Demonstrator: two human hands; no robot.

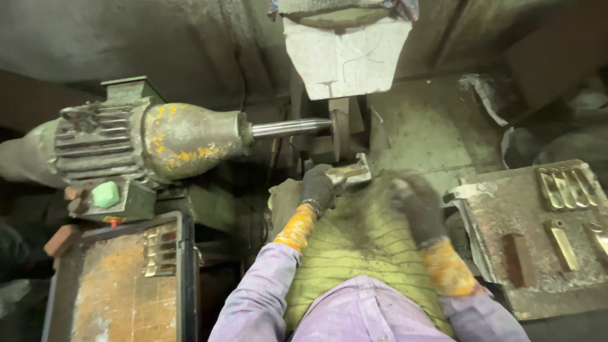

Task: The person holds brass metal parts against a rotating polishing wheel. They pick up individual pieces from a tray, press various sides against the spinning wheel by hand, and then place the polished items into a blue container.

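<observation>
- While the left hand [316, 189] grips the metal piece [350, 174] below the polishing wheel [340, 134], press lightly.
- Right hand [415, 206] blurred; its grip cannot be told.

I see a rusty metal tray [500, 253] at my right, brass handle pieces [568, 187] in a row at its far end, more brass pieces [562, 244] nearer, a framed tray [95, 291] at my left, small brass parts [159, 252] stacked along its right edge

Our gloved left hand [318, 188] grips a metal piece [349, 173] below the wheel [340, 134]; our right hand [416, 206] rests on the cloth [354, 240], motor [136, 142] at left.
</observation>
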